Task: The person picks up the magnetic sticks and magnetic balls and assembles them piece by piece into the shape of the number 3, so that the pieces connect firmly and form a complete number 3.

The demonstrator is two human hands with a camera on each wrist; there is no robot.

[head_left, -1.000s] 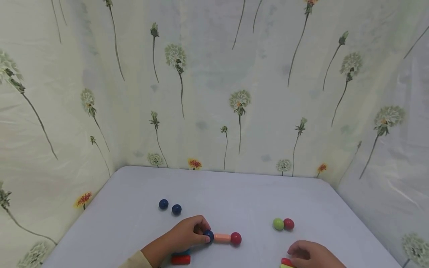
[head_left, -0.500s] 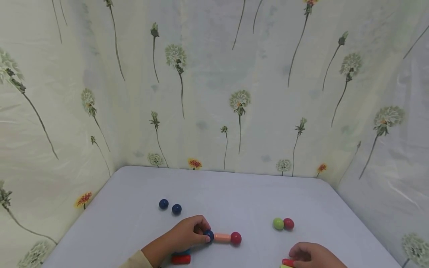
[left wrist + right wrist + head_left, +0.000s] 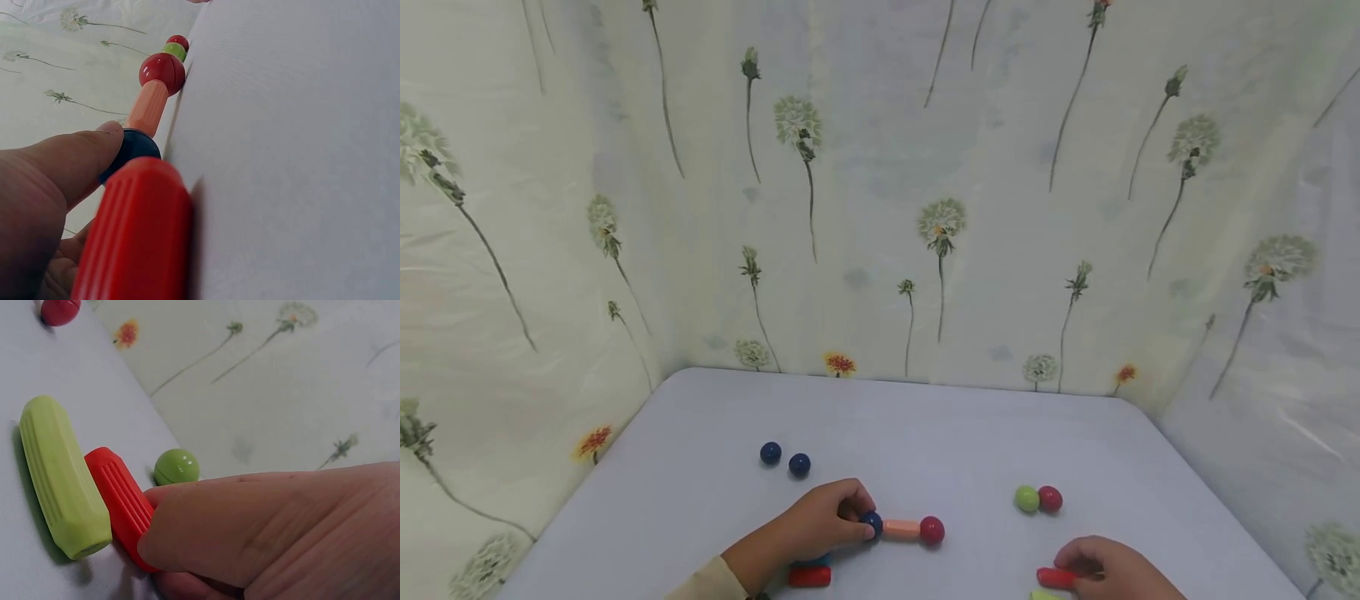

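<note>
Thumb and fingers of my left hand [image 3: 823,518] pinch a dark blue ball [image 3: 872,525] at mid-table. A peach ridged rod [image 3: 901,529] meets that ball, and a red ball [image 3: 932,531] sits at the rod's other end, all in one line. Over on the right, my right hand [image 3: 1116,568] pinches one end of a red ridged rod [image 3: 1055,578]. Close beside it in the right wrist view lies a yellow-green rod [image 3: 65,481]. Fingertips of the right hand are partly hidden there.
Two dark blue balls [image 3: 771,453] lie farther back on the left. A green ball [image 3: 1027,498] touches a second red ball [image 3: 1050,499] on the right. Another red rod [image 3: 809,577] and a blue piece [image 3: 812,562] lie by my left wrist. Patterned curtain [image 3: 865,208] surrounds the white table.
My right hand has brought the red rod slightly away from the yellow-green one, and more of it shows. The left hand keeps its hold on the blue ball. The head view has shifted slightly.
</note>
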